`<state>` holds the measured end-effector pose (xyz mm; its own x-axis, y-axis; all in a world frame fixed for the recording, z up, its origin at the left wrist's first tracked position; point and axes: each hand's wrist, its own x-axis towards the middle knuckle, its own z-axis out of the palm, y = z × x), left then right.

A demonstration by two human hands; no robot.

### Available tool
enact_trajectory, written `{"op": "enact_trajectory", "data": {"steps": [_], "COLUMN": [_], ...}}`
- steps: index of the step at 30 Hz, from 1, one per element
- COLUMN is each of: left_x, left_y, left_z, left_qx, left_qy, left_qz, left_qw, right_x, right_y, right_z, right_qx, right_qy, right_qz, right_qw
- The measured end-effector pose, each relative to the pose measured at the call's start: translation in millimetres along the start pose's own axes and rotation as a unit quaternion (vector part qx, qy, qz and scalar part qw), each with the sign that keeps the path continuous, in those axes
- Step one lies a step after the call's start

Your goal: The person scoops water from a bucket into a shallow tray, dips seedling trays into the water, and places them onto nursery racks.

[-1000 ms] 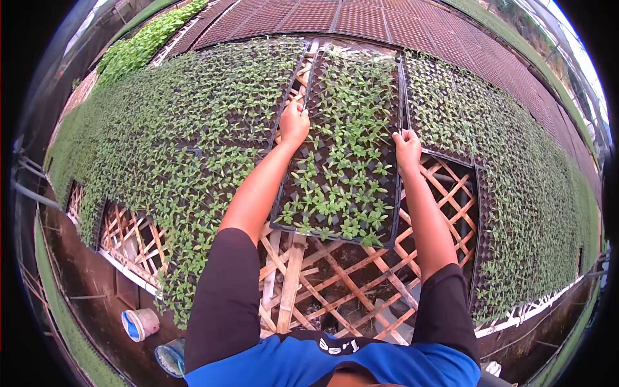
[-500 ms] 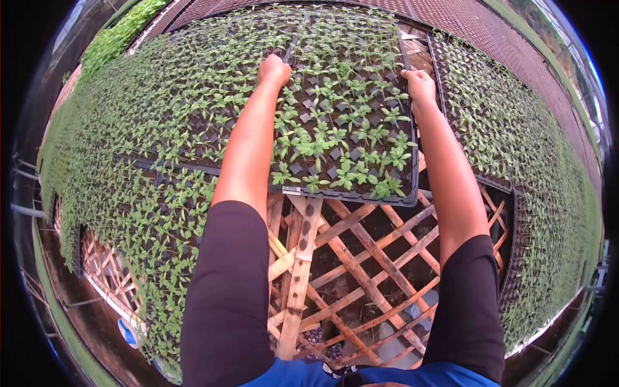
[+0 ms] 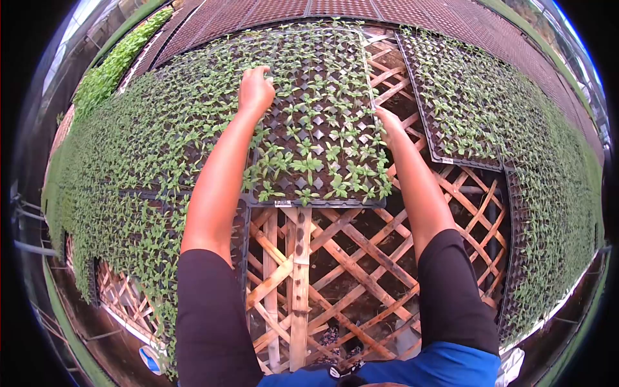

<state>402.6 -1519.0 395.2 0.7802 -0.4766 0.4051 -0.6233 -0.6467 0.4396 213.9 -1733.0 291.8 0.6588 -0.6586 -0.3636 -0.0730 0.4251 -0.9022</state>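
Observation:
A black seedling tray (image 3: 317, 138) of small green plants lies in front of me, level, its near edge over a wooden lattice. My left hand (image 3: 256, 93) is above the tray's left side, among the leaves. Its index finger stretches forward, apart from the thumb, and I see nothing held. My right hand (image 3: 389, 127) is against the tray's right rim. Its fingertips touch the edge, but most of its fingers are hidden, so their grip does not show. A small white label (image 3: 282, 204) sits on the tray's near edge.
The wooden lattice (image 3: 300, 284) shows below the tray and through a gap on its right. Another seedling tray (image 3: 458, 106) stands right of that gap. More seedlings (image 3: 155, 238) spread to the left. Reddish-brown cell trays (image 3: 277, 11) lie at the back.
The tray has shifted left, against the trays there, and the gap on its right is wider. My left hand has loosened from its edge; my right hand has moved left and nearer me along the rim.

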Motion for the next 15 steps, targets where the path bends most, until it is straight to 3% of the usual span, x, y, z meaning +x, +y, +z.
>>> {"op": "enact_trajectory", "data": {"steps": [3, 6, 9, 11, 15], "left_x": [-3.5, -18.4, -68.8, -111.4, -212.3], "left_y": [10.2, 17.3, 48.4, 57.4, 75.7], "left_z": [-19.9, -37.8, -78.5, -95.0, -109.3], "left_qx": [-0.019, -0.063, -0.145, -0.172, -0.285], "left_qy": [0.015, 0.025, -0.022, -0.03, -0.149], "left_qz": [0.045, 0.082, 0.044, 0.068, -0.022], "left_qw": [0.999, 0.994, 0.988, 0.982, 0.947], "right_x": [-12.1, -8.0, -52.5, -104.3, -167.7], "right_y": [-7.6, 6.3, 10.0, 11.1, 29.6], "right_z": [-7.9, -33.6, -60.9, -67.3, -73.3], "right_qx": [-0.053, -0.001, -0.121, -0.164, -0.117], "right_qy": [-0.011, -0.014, -0.023, -0.02, -0.097], "right_qz": [0.039, 0.062, 0.017, 0.004, 0.115], "right_qw": [0.998, 0.998, 0.992, 0.986, 0.982]}}
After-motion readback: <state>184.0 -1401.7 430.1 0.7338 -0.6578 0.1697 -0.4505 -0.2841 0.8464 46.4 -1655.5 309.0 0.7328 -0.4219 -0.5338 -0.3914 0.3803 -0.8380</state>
